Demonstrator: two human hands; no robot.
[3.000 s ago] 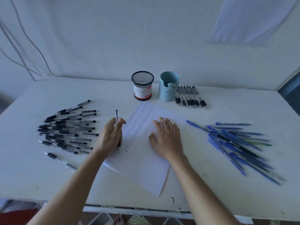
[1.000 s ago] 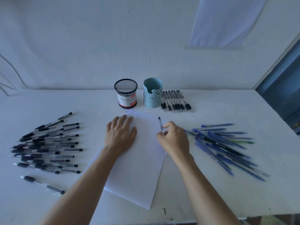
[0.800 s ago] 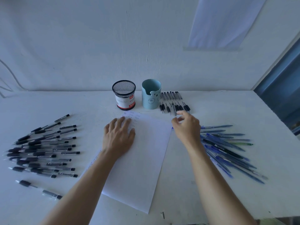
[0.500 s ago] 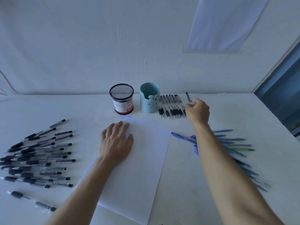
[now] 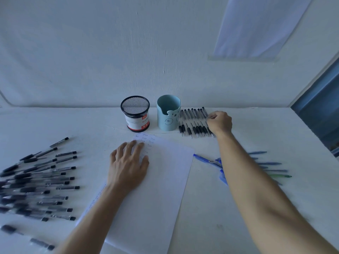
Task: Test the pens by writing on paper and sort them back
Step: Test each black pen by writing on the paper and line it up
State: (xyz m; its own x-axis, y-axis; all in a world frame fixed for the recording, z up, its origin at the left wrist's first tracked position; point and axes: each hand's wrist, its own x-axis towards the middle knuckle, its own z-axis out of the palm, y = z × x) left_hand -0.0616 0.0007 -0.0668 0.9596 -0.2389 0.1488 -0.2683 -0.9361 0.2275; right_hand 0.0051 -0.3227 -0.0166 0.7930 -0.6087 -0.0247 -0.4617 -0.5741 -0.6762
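Observation:
A white sheet of paper (image 5: 165,184) with handwritten test words at its top lies mid-table. My left hand (image 5: 128,167) presses flat on its upper left part. My right hand (image 5: 220,122) reaches to the far side, fingers curled, and pinches a black pen (image 5: 204,112) at the right end of a neat row of black pens (image 5: 191,122). That pen lies in line with the row, its lower part hidden under my hand.
A black mesh cup (image 5: 135,112) and a light blue cup (image 5: 168,111) stand left of the row, by the wall. Several black pens (image 5: 36,180) spread at the left. Several blue pens (image 5: 266,164) lie under my right forearm.
My right hand took the pen from the left, carried it from the paper to the far row and lowered it at the row's right end. My left hand moved flat onto the paper.

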